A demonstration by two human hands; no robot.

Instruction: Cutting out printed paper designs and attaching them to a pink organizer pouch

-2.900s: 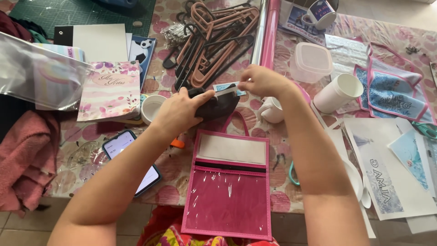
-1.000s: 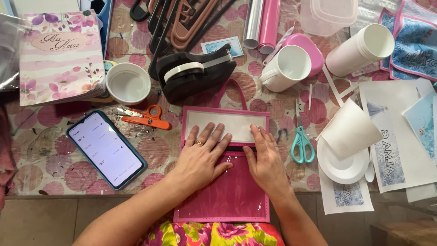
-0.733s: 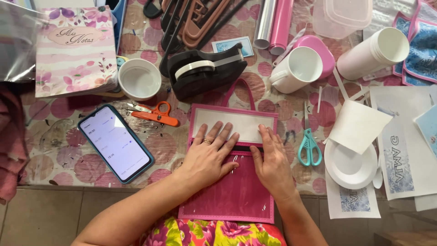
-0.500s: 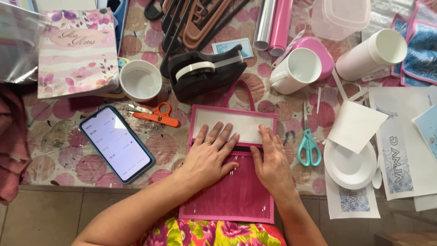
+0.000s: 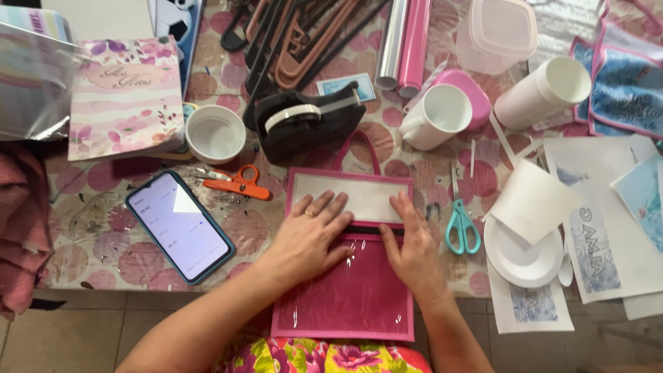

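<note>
Head view: both hands lay flat, fingers spread, pressing the pink pouch (image 5: 345, 290) at the worktop's (image 5: 90, 249) near edge. Left hand (image 5: 311, 231) and right hand (image 5: 413, 245) grasped nothing, palms down across its fold. Uneven pressure could crease the clear film, I'd judge. Left of the pouch, a phone (image 5: 179, 226); beyond it, a black tape dispenser (image 5: 304, 123); far left, a floral pink notebook (image 5: 126, 97).

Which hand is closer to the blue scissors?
Right. The right hand lies flat on the pink pouch, just beside the blue scissors. The left hand is farther, past the right one.
</note>
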